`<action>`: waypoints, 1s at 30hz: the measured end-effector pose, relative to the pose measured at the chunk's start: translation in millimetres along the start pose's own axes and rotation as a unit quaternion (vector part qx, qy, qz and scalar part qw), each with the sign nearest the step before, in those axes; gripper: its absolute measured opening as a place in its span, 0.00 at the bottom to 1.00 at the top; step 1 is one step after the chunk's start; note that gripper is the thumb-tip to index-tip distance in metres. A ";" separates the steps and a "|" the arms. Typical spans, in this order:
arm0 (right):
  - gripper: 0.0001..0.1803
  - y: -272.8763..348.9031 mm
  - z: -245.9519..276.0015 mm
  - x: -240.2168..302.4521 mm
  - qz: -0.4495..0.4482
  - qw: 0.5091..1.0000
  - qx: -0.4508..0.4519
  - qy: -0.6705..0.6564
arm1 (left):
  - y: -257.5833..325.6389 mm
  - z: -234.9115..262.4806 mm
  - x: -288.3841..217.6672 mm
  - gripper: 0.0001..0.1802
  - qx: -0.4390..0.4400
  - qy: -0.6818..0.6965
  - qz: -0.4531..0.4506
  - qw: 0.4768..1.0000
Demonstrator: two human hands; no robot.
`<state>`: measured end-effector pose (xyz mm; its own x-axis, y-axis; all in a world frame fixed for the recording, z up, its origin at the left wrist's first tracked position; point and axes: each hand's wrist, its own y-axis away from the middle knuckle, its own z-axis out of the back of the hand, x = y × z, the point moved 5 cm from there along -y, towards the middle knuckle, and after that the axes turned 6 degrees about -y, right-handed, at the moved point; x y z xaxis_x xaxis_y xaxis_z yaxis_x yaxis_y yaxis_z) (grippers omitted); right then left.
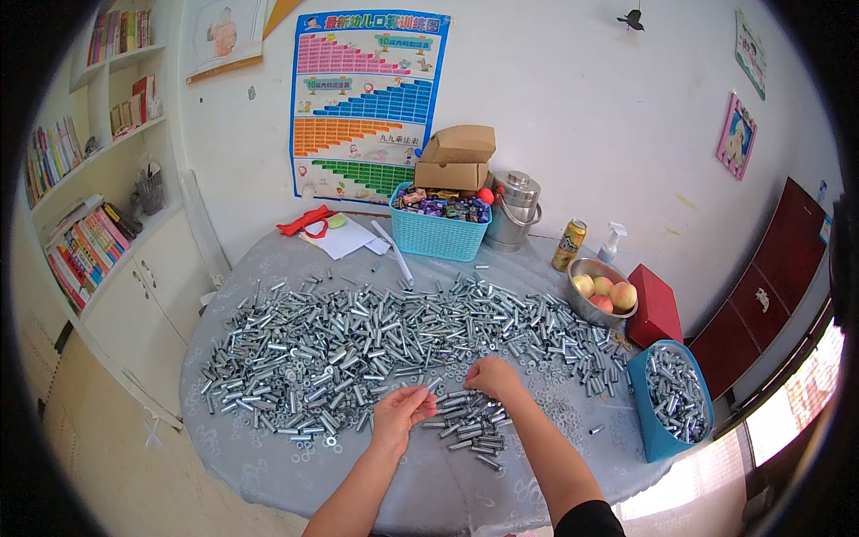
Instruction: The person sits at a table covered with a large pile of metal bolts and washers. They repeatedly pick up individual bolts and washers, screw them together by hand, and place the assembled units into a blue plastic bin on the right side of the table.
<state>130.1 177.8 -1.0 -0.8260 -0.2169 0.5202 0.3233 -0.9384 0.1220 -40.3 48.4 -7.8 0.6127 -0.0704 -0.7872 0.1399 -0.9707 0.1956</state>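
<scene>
My left hand (403, 417) is closed in a pinch, low over the near edge of a wide heap of silvery metal bolts and sleeves (358, 336). Whatever lies between its fingertips is too small to make out. To its right, my right hand (494, 377) has its fingers curled together and pointing down beside the heap; its fingertips hide what they grip. Between and just below both hands, a smaller group of metal sleeve bolts (474, 428) lies on the grey tablecloth. Small flat washers (557, 413) are scattered right of my right wrist.
At the right edge stands a blue basket (639, 394) full of metal bolts. Behind the heap are a turquoise basket (436, 234) of wrapped packets, a metal canister (514, 213), a can (569, 245), a spray bottle (612, 242), a fruit bowl (582, 302) and a red box (655, 307).
</scene>
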 end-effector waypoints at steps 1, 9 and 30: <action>0.13 -0.5 -0.5 0.4 0.001 1.000 0.001 0.002 | 0.2 0.5 0.0 0.08 -0.002 -0.002 0.000 1.000; 0.08 17.8 3.6 16.2 0.042 0.921 0.032 -0.386 | -1.6 4.0 6.1 0.08 -0.019 -0.026 0.011 0.999; 0.14 36.4 5.4 49.1 0.108 0.896 0.047 -0.428 | -3.3 6.1 9.6 0.10 0.013 0.007 0.032 0.999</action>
<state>103.7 134.4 33.5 -0.0970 -0.0675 0.9930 0.5027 -0.8644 -0.0096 -39.7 49.5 -19.5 0.6299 -0.1290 -0.7659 0.0802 -0.9700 0.2293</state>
